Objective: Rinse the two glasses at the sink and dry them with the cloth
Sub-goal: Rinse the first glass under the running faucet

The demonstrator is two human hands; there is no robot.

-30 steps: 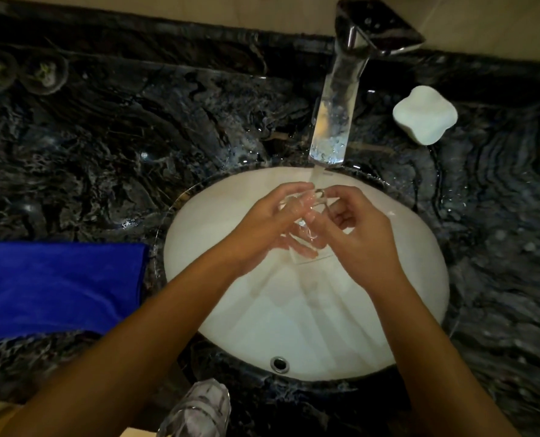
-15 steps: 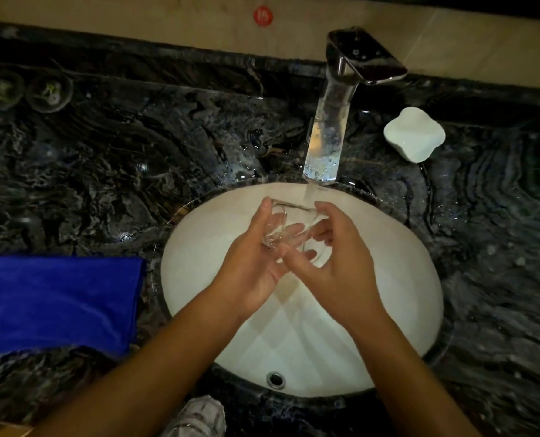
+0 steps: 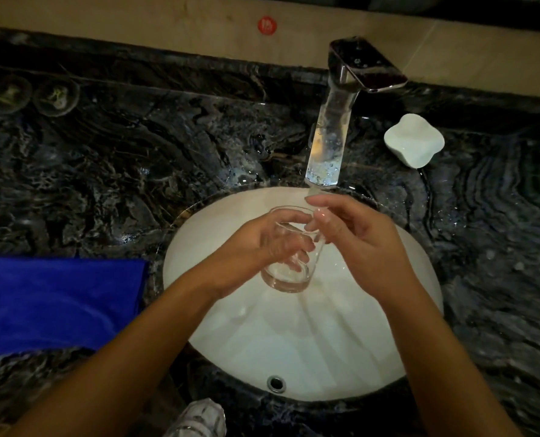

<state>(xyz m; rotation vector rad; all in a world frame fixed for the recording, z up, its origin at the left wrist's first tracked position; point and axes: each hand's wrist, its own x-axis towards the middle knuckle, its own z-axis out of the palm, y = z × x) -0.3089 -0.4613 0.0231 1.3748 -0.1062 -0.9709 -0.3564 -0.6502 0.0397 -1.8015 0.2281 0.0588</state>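
Your left hand (image 3: 264,244) wraps its fingers round a clear glass (image 3: 289,263) and holds it tilted over the white sink (image 3: 294,342), just below the tap (image 3: 335,121). Your right hand (image 3: 360,244) pinches the rim of the same glass with thumb and fingertips. The blue cloth (image 3: 57,304) lies flat on the dark counter (image 3: 136,152), left of the sink. Two round dishes (image 3: 30,94) sit at the counter's far left; a white soap dish (image 3: 413,140) sits right of the tap.

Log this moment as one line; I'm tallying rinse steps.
step: rinsing | glass: over sink, below faucet | left hand: grips glass | right hand: pinches rim | blue cloth: on counter, untouched
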